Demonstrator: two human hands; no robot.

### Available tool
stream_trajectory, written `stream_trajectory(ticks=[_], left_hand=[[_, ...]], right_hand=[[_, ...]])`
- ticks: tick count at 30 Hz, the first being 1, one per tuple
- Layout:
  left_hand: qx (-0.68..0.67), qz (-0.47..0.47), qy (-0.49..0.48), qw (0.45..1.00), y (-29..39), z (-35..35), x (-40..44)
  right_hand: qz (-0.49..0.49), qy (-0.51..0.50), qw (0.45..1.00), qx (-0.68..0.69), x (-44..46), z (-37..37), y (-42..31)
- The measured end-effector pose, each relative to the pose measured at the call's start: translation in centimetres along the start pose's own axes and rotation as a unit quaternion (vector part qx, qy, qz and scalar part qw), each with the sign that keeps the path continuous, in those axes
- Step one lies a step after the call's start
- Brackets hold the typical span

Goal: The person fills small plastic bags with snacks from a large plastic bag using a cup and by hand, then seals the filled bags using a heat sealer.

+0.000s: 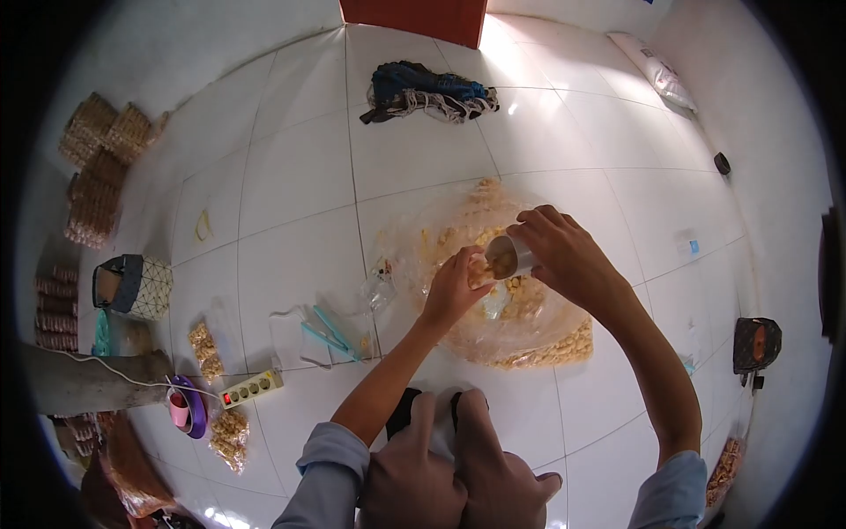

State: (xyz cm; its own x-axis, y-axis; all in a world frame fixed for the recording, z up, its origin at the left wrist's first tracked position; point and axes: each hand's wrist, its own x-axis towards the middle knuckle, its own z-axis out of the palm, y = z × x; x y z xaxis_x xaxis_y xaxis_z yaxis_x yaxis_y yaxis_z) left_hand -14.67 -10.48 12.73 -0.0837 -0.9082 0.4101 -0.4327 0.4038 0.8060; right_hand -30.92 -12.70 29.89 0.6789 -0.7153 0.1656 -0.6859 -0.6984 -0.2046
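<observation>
Snack pieces (502, 258) sit in a tilted cup (523, 254) between the hands.
The left hand (450, 289) grips a clear bag (480, 271) at the cup's mouth; the right hand (567, 256) clasps the cup, over a large plastic bag (548, 323).

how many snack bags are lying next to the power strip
2: one snack bag lies beyond the power strip, another snack bag on its near side; none looks hidden there.
</observation>
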Motion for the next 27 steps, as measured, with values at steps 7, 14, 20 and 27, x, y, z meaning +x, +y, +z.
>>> stream_trajectory(ticks=[7,14,20,27], left_hand=[[-0.040,-0.130,-0.038,0.990,-0.2,0.0,-0.3],[-0.020,-0.060,0.048,0.997,-1.1,-0.2,-0.5],[-0.060,-0.109,0.064,0.990,-2.5,-0.2,-1.1],[-0.065,-0.124,0.060,0.988,-4.0,0.1,-2.5]], right_hand=[[-0.033,0.045,0.998,-0.015,0.0,0.3,-0.2],[0.016,0.099,0.994,-0.050,-0.9,0.4,1.5],[0.181,-0.016,0.975,-0.129,-6.1,16.1,7.0],[0.400,0.013,0.905,-0.148,-6.5,22.6,6.9]])
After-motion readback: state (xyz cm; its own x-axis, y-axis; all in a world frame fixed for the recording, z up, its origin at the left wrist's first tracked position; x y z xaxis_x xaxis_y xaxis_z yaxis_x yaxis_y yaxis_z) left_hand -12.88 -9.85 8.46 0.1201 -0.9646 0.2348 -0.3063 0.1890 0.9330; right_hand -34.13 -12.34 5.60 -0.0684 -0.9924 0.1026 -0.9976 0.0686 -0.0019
